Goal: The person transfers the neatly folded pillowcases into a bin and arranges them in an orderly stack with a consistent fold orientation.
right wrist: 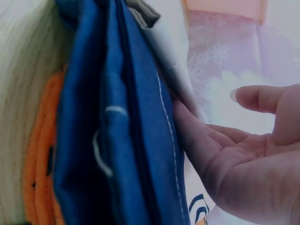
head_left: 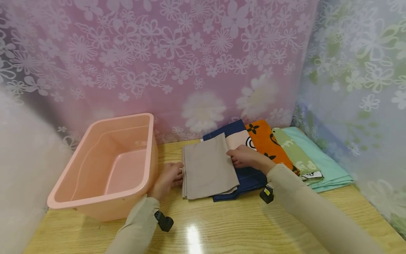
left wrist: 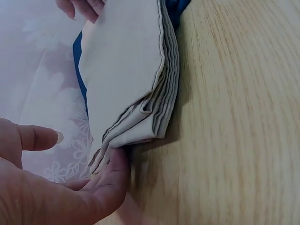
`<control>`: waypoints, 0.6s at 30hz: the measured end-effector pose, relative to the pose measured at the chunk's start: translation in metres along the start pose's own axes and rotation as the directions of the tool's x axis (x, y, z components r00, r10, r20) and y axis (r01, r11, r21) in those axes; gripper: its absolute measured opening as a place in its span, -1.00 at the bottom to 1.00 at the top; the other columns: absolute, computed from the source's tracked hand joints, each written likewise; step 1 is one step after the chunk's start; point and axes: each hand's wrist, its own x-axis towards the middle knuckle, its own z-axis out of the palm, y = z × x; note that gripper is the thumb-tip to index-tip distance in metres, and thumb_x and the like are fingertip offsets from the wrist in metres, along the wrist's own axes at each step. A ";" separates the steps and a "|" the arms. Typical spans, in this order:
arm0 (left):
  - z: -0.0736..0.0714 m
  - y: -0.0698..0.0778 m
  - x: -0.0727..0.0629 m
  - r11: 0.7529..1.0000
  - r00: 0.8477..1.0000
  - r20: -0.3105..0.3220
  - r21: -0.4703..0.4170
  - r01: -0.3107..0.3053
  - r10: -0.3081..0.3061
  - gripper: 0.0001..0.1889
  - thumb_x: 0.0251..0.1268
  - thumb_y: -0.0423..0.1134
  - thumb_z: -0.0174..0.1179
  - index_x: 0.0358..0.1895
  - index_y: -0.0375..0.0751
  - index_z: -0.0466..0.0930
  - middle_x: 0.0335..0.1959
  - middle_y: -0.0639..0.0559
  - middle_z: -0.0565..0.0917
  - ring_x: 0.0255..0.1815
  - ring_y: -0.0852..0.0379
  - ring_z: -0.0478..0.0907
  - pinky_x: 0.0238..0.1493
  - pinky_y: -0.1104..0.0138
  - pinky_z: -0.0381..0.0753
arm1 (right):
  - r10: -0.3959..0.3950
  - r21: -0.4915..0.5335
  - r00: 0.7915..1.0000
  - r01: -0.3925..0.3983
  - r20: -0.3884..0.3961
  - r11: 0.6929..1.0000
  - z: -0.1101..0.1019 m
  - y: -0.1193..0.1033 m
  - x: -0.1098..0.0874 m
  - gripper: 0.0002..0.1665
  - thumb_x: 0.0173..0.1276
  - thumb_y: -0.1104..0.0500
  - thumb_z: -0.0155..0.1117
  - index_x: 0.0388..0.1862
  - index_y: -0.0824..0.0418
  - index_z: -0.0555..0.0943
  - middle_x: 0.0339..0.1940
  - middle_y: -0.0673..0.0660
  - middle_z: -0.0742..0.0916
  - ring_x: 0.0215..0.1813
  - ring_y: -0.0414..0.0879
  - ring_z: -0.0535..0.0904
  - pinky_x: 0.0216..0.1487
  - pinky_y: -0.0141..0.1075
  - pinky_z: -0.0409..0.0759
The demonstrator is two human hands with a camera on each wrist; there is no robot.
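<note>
A folded grey-beige cloth (head_left: 209, 169) lies partly over a folded navy cloth (head_left: 250, 178). At its left edge is my left hand (head_left: 171, 174), between the cloth and the pink basin. In the left wrist view the fingers (left wrist: 115, 180) reach under the cloth's folded layers, with the thumb lifted away from it. My right hand (head_left: 247, 157) touches the opposite edge. The right wrist view shows its fingers (right wrist: 192, 126) slipped between the beige cloth and the navy one, thumb raised apart. The fingertips of both hands are hidden by fabric.
To the left stands a pink plastic basin (head_left: 149, 169) with nothing in it. Right of the navy cloth lie an orange patterned cloth (head_left: 264, 135), a green patterned cloth (head_left: 295, 151) and a mint cloth (head_left: 326, 162), overlapping. Floral curtains (head_left: 196, 63) hang behind the wooden table (head_left: 222, 225).
</note>
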 end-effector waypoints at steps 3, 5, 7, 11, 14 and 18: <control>0.001 -0.003 0.002 1.000 1.000 0.000 -0.010 -0.007 0.007 -0.58 0.36 -0.24 0.01 0.18 -0.45 0.30 -0.11 -0.20 0.49 -0.36 0.10 0.52 -0.30 0.29 0.62 | 0.022 -0.017 1.000 -0.022 0.004 1.000 0.002 0.000 0.004 -0.28 0.47 0.04 -0.01 0.38 0.55 0.17 0.28 0.44 0.42 0.19 0.17 0.48 0.06 -0.15 0.56; 0.001 -0.006 0.004 1.000 1.000 0.010 0.005 -0.022 0.022 -0.63 0.37 -0.26 0.00 0.11 -0.46 0.35 -0.19 -0.15 0.51 -0.41 0.13 0.52 -0.36 0.32 0.60 | 0.036 -0.035 0.999 -0.036 -0.003 0.999 0.004 -0.001 0.007 -0.27 0.46 0.04 0.00 0.38 0.54 0.16 0.28 0.42 0.43 0.19 0.17 0.48 0.04 -0.14 0.56; 0.003 -0.008 0.006 0.998 0.999 0.016 0.032 -0.045 0.044 -0.69 0.37 -0.27 -0.01 0.03 -0.48 0.40 -0.27 -0.11 0.52 -0.42 0.14 0.52 -0.38 0.32 0.59 | 0.047 -0.051 0.999 -0.048 -0.010 0.998 0.006 -0.002 0.009 -0.27 0.44 0.05 0.01 0.36 0.55 0.17 0.27 0.42 0.43 0.18 0.18 0.48 0.03 -0.13 0.57; 0.007 -0.011 0.007 0.991 0.996 0.018 0.103 -0.083 0.082 -0.69 0.39 -0.29 -0.03 -0.01 -0.51 0.47 -0.28 -0.09 0.49 -0.33 0.11 0.49 -0.33 0.27 0.59 | 0.067 -0.073 0.997 -0.069 -0.024 0.995 0.008 0.000 0.013 -0.29 0.43 0.06 0.01 0.34 0.56 0.17 0.27 0.44 0.42 0.21 0.22 0.45 0.05 -0.08 0.56; 0.009 -0.010 0.009 0.988 0.997 0.002 0.133 -0.083 0.083 -0.66 0.39 -0.29 -0.01 0.07 -0.50 0.47 -0.23 -0.08 0.47 -0.26 0.08 0.46 -0.27 0.23 0.60 | 0.067 -0.077 0.997 -0.069 -0.029 0.995 0.008 0.002 0.016 -0.29 0.43 0.09 0.01 0.34 0.57 0.17 0.25 0.44 0.44 0.20 0.22 0.47 0.04 -0.08 0.56; 0.010 -0.010 0.013 0.983 0.996 -0.022 0.163 -0.083 0.088 -0.66 0.35 -0.29 0.04 0.05 -0.49 0.51 -0.25 -0.07 0.48 -0.27 0.08 0.47 -0.31 0.24 0.60 | 0.067 -0.092 0.997 -0.070 -0.043 0.993 0.011 0.002 0.019 -0.36 0.40 0.13 0.04 0.30 0.55 0.27 0.14 0.37 0.54 0.07 0.14 0.57 -0.05 -0.12 0.61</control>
